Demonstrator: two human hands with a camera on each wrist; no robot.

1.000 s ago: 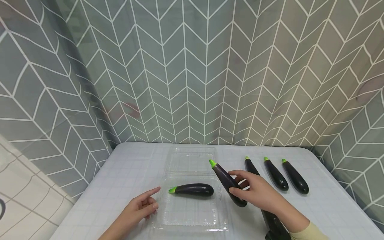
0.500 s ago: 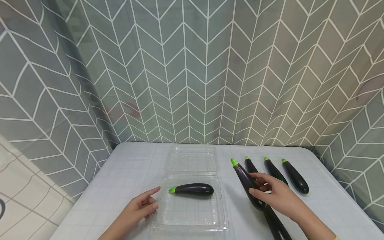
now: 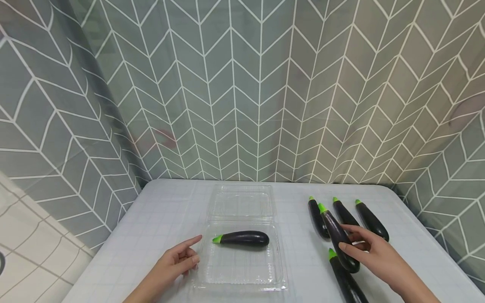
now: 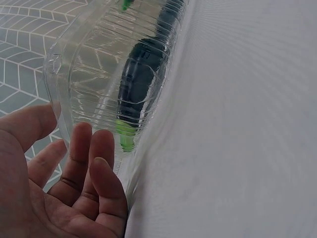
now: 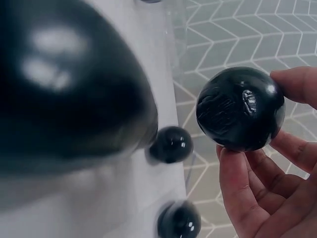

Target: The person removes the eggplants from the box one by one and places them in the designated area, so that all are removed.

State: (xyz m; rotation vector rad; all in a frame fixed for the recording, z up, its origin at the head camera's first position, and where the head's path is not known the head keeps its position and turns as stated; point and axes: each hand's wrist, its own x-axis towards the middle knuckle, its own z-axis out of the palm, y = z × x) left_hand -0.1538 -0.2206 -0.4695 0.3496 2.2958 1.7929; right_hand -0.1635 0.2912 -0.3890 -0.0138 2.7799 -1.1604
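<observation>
My right hand holds a dark eggplant with a bright green stem between thumb and fingers, at the right side of the table. In the right wrist view the rounded bottom of that eggplant sits between the thumb and fingertips. Another eggplant lies sideways in a clear plastic clamshell box, lid folded back. My left hand is at the box's left edge, fingers loosely bent. Seen from the left wrist, the fingertips are right at the box's wall.
Around the held eggplant lie several others: one behind it, two farther right, a middle one and an outer one, and one nearer the front. A patterned curtain hangs behind the white-covered table.
My right hand has carried the held eggplant to the right, from beside the box to among the other eggplants. The left hand has stayed in place.
</observation>
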